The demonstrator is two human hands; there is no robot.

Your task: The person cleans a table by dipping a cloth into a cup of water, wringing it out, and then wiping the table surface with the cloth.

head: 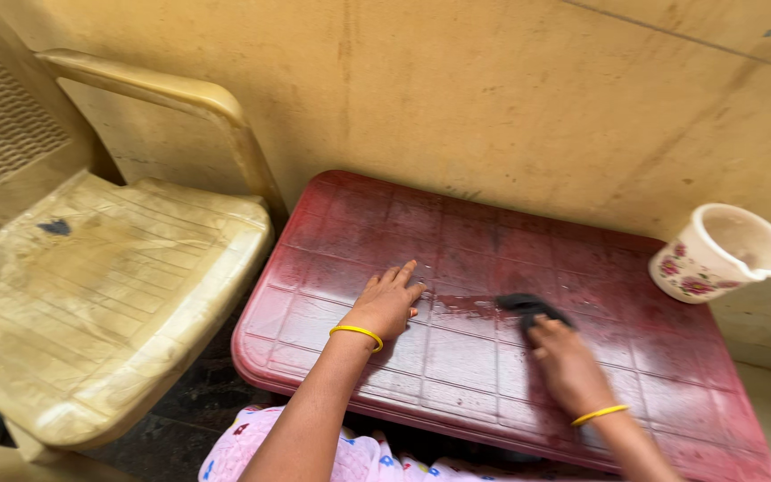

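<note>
From my head camera: my left hand (387,302) lies flat, fingers spread, on the red plastic counter (457,357), its grip released and holding nothing, seemingly to steady the top. My right hand (568,361) has its grip clenched on a dark cloth (528,308), pressed onto a wet patch mid-counter. A flowered mug (720,252) sits tilted at the far right corner; a yellow chair (91,295) stands just beside the counter.
</note>
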